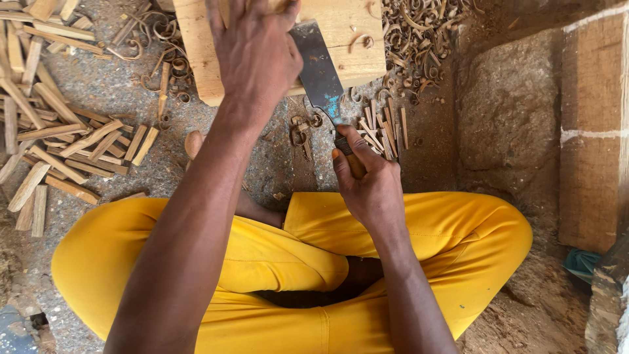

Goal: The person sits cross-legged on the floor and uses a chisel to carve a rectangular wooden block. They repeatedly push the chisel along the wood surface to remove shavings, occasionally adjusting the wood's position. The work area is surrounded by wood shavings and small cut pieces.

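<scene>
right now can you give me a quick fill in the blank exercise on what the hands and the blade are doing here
1. The right hand grips the wooden handle of a broad flat ____.
2. The left hand rests on top of a pale wooden ____.
3. The person sits cross-legged in trousers coloured ____.
4. The pile of split wooden sticks lies on the person's ____ side.

Missing words: blade; block; yellow; left
</scene>
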